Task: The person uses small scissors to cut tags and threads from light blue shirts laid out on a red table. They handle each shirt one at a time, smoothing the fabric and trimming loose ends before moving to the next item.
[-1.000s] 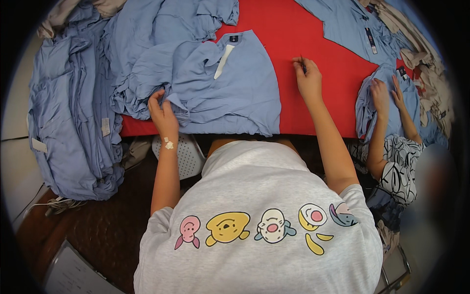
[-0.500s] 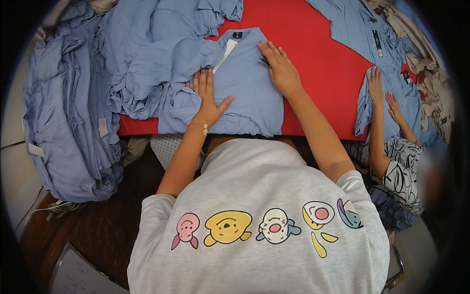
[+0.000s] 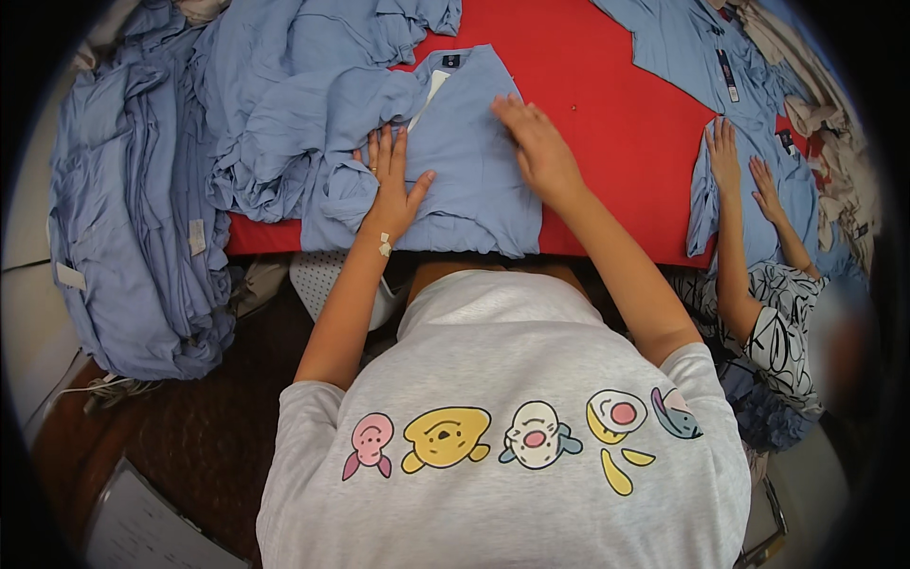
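Blue shirt (image 3: 469,185): matt, creased cloth; red tbl (image 3: 621,161): smooth, matt.

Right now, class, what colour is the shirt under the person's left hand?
The shirt is light blue, seen best in the head view.

The left hand (image 3: 391,192) lies spread on a blue shirt (image 3: 464,194); the right hand (image 3: 545,156) is over its right edge, perhaps touching, I can't quite tell. Blue garments (image 3: 256,133) heap beside the left; red tabletop (image 3: 621,171) and a co-worker's hands (image 3: 723,163) lie past the right.
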Demonstrator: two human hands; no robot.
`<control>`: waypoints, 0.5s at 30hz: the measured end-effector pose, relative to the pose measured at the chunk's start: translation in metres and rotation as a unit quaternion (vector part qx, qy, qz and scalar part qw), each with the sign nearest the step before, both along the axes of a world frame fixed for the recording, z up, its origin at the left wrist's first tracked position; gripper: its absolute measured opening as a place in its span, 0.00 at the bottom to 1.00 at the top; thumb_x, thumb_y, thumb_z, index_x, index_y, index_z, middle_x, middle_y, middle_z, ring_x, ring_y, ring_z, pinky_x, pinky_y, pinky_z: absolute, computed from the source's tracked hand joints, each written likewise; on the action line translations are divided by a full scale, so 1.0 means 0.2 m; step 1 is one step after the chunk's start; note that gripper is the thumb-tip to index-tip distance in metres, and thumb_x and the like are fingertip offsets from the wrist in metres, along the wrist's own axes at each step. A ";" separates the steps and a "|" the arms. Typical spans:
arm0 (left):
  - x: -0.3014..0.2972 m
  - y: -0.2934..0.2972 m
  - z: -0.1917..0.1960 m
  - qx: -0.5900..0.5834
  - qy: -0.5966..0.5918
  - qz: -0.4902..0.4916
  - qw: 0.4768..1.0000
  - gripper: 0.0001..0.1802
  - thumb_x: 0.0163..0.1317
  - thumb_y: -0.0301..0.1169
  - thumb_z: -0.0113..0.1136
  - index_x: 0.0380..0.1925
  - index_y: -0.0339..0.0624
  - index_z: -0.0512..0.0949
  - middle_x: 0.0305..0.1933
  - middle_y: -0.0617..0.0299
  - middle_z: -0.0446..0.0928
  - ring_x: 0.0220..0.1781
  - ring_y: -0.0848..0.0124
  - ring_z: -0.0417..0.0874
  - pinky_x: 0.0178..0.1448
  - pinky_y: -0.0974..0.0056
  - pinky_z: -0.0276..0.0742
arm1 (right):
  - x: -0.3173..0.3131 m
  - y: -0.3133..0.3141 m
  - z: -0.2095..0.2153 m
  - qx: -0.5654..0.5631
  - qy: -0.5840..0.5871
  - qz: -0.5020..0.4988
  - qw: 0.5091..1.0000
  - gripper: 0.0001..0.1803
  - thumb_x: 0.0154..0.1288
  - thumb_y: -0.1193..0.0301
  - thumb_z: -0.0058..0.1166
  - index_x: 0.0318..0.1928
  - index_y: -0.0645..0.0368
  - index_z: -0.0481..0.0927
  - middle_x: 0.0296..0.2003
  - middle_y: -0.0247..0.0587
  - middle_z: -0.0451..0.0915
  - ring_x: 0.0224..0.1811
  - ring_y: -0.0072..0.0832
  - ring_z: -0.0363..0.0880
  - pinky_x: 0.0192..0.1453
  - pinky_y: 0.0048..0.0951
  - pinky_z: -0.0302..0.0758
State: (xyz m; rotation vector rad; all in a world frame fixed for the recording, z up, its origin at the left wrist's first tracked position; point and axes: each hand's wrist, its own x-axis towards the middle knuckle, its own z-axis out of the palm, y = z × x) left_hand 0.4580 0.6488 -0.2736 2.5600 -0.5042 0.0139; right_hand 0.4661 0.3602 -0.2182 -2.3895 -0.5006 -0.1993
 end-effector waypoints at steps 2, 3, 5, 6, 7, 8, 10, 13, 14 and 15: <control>-0.03 -0.04 0.05 0.012 0.000 -0.012 1.000 0.49 0.68 0.56 0.63 0.82 0.47 0.56 0.87 0.45 0.45 0.88 0.43 0.40 0.83 0.33 0.28 | -0.22 0.03 0.01 -0.017 0.042 0.073 0.996 0.36 0.64 0.87 0.45 0.74 0.57 0.69 0.75 0.46 0.69 0.80 0.42 0.64 0.84 0.47 0.59; -0.06 -0.09 0.09 0.035 -0.006 -0.029 0.999 0.49 0.67 0.57 0.63 0.82 0.50 0.57 0.88 0.47 0.45 0.88 0.44 0.39 0.83 0.32 0.29 | -0.32 0.04 0.00 -0.042 0.075 0.114 0.990 0.35 0.67 0.84 0.48 0.75 0.55 0.69 0.76 0.44 0.68 0.81 0.40 0.62 0.85 0.45 0.59; -0.11 -0.17 0.11 0.062 0.002 -0.036 0.997 0.50 0.66 0.60 0.63 0.82 0.53 0.57 0.88 0.49 0.43 0.89 0.44 0.38 0.83 0.30 0.30 | -0.48 0.02 -0.05 -0.069 0.108 0.153 0.980 0.34 0.70 0.82 0.47 0.76 0.54 0.68 0.77 0.41 0.67 0.81 0.37 0.61 0.85 0.44 0.58; -0.14 -0.20 0.09 0.067 0.016 -0.030 0.997 0.51 0.65 0.61 0.64 0.82 0.54 0.57 0.89 0.50 0.43 0.89 0.44 0.38 0.83 0.29 0.31 | -0.54 -0.01 -0.05 -0.083 0.124 0.171 0.974 0.33 0.71 0.81 0.46 0.76 0.54 0.68 0.77 0.40 0.67 0.81 0.36 0.61 0.86 0.44 0.57; -0.16 -0.22 0.08 0.072 0.028 -0.024 0.997 0.52 0.63 0.63 0.64 0.82 0.55 0.57 0.89 0.51 0.42 0.89 0.44 0.37 0.82 0.29 0.32 | -0.58 -0.06 -0.04 -0.090 0.138 0.167 0.972 0.33 0.72 0.81 0.46 0.76 0.54 0.68 0.77 0.39 0.67 0.81 0.34 0.61 0.86 0.43 0.57; -0.17 -0.22 0.07 0.078 0.029 -0.026 0.996 0.55 0.61 0.65 0.65 0.83 0.55 0.56 0.89 0.51 0.41 0.89 0.44 0.36 0.82 0.28 0.32 | -0.63 -0.11 -0.04 -0.098 0.151 0.163 0.970 0.32 0.73 0.80 0.46 0.76 0.53 0.68 0.77 0.37 0.66 0.81 0.33 0.61 0.86 0.43 0.57; -0.16 -0.20 0.07 0.092 0.029 -0.032 0.995 0.60 0.56 0.68 0.67 0.83 0.56 0.55 0.89 0.51 0.39 0.89 0.44 0.35 0.82 0.26 0.32 | -0.68 -0.18 -0.03 -0.110 0.168 0.152 0.968 0.31 0.74 0.80 0.45 0.76 0.53 0.68 0.78 0.36 0.66 0.81 0.32 0.61 0.86 0.42 0.57; -0.15 -0.20 0.09 0.077 0.053 -0.042 0.995 0.66 0.50 0.70 0.70 0.84 0.56 0.53 0.89 0.51 0.37 0.89 0.44 0.32 0.82 0.26 0.30 | -0.71 -0.24 -0.01 -0.109 0.171 0.143 0.969 0.31 0.73 0.81 0.45 0.75 0.53 0.69 0.77 0.37 0.67 0.81 0.33 0.62 0.85 0.42 0.58; -0.15 -0.20 0.10 0.080 0.055 -0.042 0.994 0.67 0.49 0.70 0.71 0.84 0.56 0.52 0.89 0.51 0.37 0.89 0.44 0.32 0.82 0.26 0.30 | -0.69 -0.25 -0.01 -0.098 0.165 0.148 0.970 0.31 0.73 0.81 0.45 0.75 0.54 0.70 0.76 0.38 0.68 0.80 0.34 0.63 0.85 0.42 0.59; -0.15 -0.20 0.11 0.083 0.057 -0.043 0.994 0.68 0.48 0.70 0.72 0.84 0.56 0.52 0.89 0.51 0.37 0.89 0.44 0.31 0.82 0.27 0.30 | -0.69 -0.27 0.00 -0.088 0.159 0.150 0.972 0.31 0.72 0.81 0.46 0.74 0.54 0.71 0.76 0.40 0.69 0.80 0.35 0.64 0.84 0.42 0.61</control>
